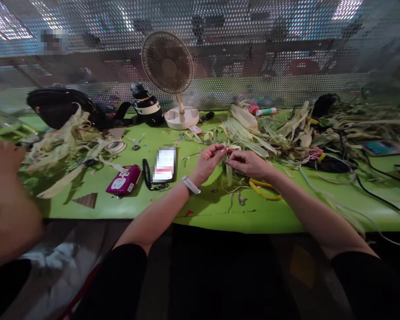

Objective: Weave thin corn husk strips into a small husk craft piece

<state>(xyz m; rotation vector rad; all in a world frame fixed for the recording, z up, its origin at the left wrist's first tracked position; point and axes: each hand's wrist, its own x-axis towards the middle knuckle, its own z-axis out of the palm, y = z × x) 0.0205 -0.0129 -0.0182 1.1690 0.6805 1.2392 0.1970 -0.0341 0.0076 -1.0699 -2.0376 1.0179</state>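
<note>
My left hand [209, 162], with a white band on its wrist, pinches close to the middle of the table. Facing it, my right hand [248, 163] has thumb and fingers pressed together, its tips almost touching the left ones. A thin strip of pale green corn husk [229, 175] hangs down from between the fingertips, and its upper end is partly hidden by them. Just behind the hands lies a heap of corn husks [245, 131]. Below the right wrist rests a yellow loop [263, 190] on the green tabletop [200, 204].
A white fan [168, 66], a dark bottle [147, 104] and a black bag [63, 106] stand at the back. A phone [164, 164] and a magenta device [123, 180] lie left of my hands. Another person's arm [11, 209] reaches in at left. Cables [376, 189] cross the right side.
</note>
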